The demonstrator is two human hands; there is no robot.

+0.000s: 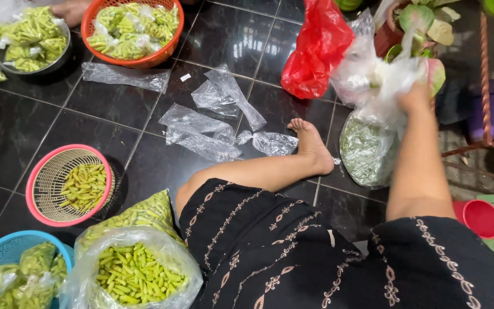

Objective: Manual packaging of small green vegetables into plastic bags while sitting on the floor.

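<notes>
The right hand (414,96) is stretched well out ahead of the person, closed around the gathered top of a big clear plastic bag (367,146) that sits on the dark tiled floor (24,134). The fingers are buried in crumpled plastic, so how tight the grip is cannot be made out — only that the hand has a fistful of the bag's neck. The left hand is not in view at all.

Taking that big bag as the landmark: it stands upright, its long axis running from the full, greenish belly on the tiles up to the bunched mouth in the hand. The bare foot (311,144) lies just left of the belly, nearly touching it. The red plastic bag (317,48) sits beyond and to the left, close against the loose plastic at the top. Potted plants (424,23) stand right behind it, and a red cup (479,217) lies nearer the person on its right.

Everything else is well off to the bag's left — loose empty clear bags (201,134) scattered on the floor, a pink basket (67,184) of green chillies, an open sack of chillies (135,273) by the knee, a blue basket (7,260) and an orange basket (132,31) of filled packets, and a metal bowl (30,43) at which another person's hand (71,10) rests.

So the bag lies straight ahead and to the right, on the right arm's side.
</notes>
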